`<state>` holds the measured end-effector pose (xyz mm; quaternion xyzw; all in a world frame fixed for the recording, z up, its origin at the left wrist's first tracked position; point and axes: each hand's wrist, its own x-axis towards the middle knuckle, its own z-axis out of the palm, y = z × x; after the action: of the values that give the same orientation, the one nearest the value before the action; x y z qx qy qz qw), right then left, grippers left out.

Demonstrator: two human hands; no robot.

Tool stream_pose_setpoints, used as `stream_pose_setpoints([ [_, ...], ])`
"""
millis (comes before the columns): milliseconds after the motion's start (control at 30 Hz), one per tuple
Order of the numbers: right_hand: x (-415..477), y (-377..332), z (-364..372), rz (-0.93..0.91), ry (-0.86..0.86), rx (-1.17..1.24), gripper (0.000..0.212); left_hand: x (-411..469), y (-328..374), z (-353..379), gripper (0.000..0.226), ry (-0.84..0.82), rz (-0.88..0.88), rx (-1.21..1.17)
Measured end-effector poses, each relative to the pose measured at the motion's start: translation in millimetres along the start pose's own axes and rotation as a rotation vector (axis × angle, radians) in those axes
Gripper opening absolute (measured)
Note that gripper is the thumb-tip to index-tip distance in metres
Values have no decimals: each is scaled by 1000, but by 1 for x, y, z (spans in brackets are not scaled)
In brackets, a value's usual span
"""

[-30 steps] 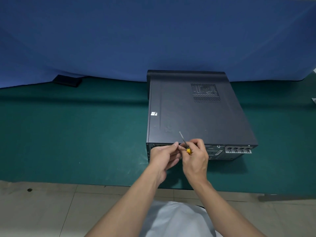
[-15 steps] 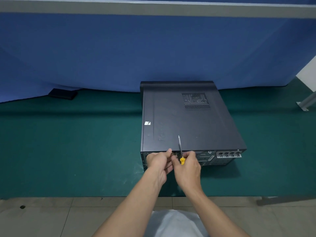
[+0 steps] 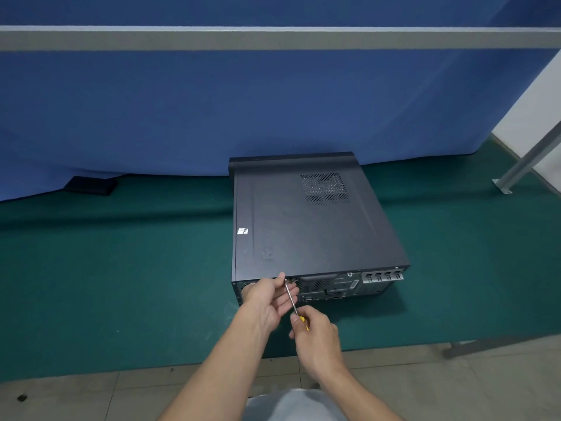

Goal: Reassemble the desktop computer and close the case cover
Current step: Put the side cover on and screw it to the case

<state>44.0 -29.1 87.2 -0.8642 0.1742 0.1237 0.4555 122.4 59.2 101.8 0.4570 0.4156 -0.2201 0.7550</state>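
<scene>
Screwdriver [image 3: 292,299] flipped, tip now at PC [image 3: 309,232] rear.

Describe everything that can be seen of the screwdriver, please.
The screwdriver has a thin silvery metal shaft and a yellow handle, mostly hidden in the right hand, which grips it. It slants up and leftward from the handle, its tip at the upper rear edge of the computer case. The left hand lies beside the shaft near the tip; whether it touches is unclear.
</scene>
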Motion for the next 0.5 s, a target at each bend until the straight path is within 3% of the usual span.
stream_pose_setpoints([
  [500,3,-1,-5,3,-54,42,20,0,-5,-1,13,8,32,-29],
])
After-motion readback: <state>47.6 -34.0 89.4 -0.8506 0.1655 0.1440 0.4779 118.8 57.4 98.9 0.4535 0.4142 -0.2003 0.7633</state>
